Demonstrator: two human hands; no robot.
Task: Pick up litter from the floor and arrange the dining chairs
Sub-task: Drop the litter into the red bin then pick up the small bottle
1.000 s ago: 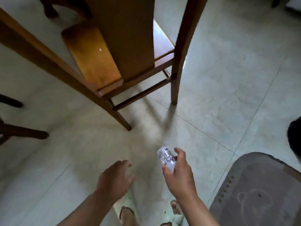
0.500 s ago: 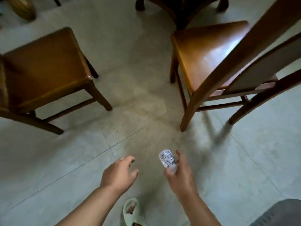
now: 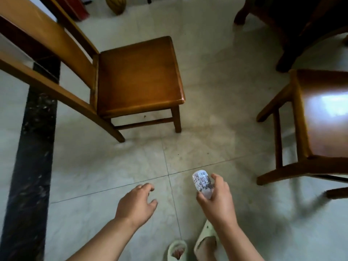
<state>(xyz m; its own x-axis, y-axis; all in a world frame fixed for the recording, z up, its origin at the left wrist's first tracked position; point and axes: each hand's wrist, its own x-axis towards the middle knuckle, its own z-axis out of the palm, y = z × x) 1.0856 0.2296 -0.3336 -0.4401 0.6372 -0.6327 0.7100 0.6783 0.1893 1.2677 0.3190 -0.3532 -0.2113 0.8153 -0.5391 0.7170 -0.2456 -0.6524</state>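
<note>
My right hand [image 3: 216, 201] grips a small white plastic bottle [image 3: 202, 180] with printed text and a barcode, held above the pale tiled floor. My left hand [image 3: 136, 201] hovers beside it with fingers loosely curled and nothing in it. A wooden dining chair [image 3: 137, 76] stands ahead on the left, its seat facing right and its backrest rising toward me at the upper left. A second wooden chair [image 3: 323, 117] stands at the right edge, partly cut off, with glare on its seat.
Dark wooden table legs [image 3: 282, 34] stand at the upper right. A black marble strip [image 3: 32, 147] runs down the floor on the left. A golden round object [image 3: 115, 4] sits on the floor at the top. My feet in pale green slippers [image 3: 205, 236] are at the bottom.
The view has swung left: the left chair now sits closer and more central, the right chair has slid to the right edge. Both hands keep their pose, bottle still held.
</note>
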